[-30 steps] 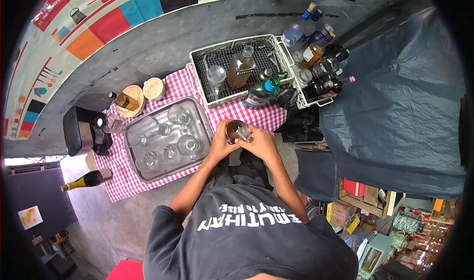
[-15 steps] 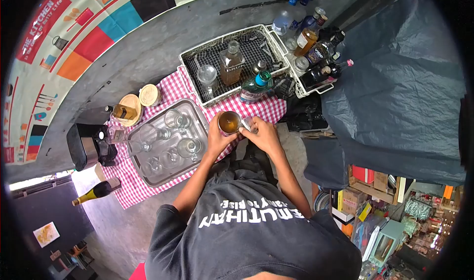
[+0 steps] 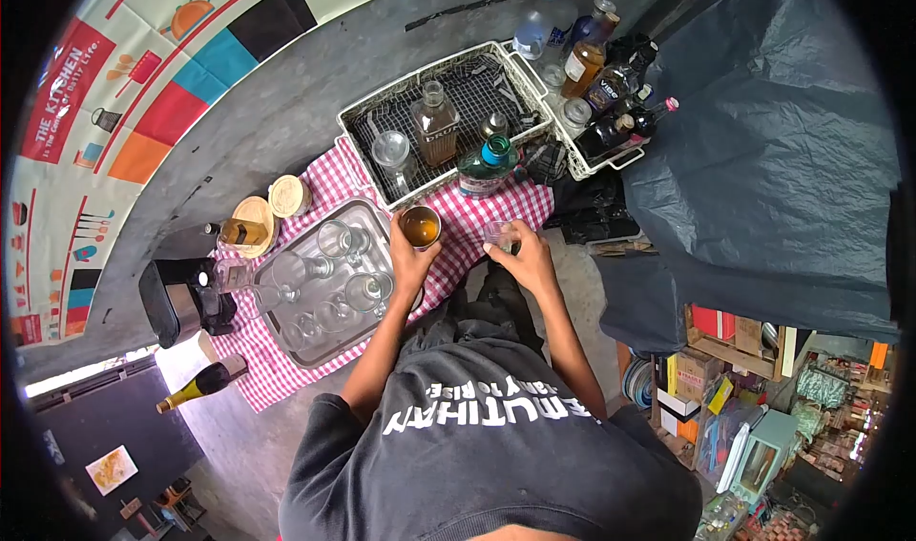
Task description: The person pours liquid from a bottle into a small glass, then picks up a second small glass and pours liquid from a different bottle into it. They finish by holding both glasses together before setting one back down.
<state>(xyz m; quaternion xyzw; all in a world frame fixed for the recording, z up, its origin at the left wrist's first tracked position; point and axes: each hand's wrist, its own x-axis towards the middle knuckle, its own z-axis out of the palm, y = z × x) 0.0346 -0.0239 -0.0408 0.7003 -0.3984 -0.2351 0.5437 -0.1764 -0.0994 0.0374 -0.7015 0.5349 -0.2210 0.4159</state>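
Observation:
My left hand [image 3: 410, 257] is wrapped round a metal-looking cup [image 3: 421, 227] with amber liquid inside. My right hand [image 3: 526, 258] grips a small clear shot glass [image 3: 498, 237], held apart from the cup. Both are above the front of a pink-and-white checked cloth [image 3: 468, 226]. Just beyond them stands a green bottle with a blue neck [image 3: 489, 166]. To the left, a grey tray [image 3: 292, 347] carries several clear stemmed glasses [image 3: 364, 291].
Behind, a white wire basket [image 3: 431, 64] holds a square clear bottle [image 3: 437, 133] and a clear glass [image 3: 393, 156]. Several liquor bottles [image 3: 586, 66] crowd a second rack at right. A dark bottle with gold foil [image 3: 205, 384] is at the cloth's left edge, near a black appliance [image 3: 170, 302].
My hands have moved apart: the left has carried the cup leftward and up, while the right has drawn the shot glass away from it to the right. The view has shifted slightly.

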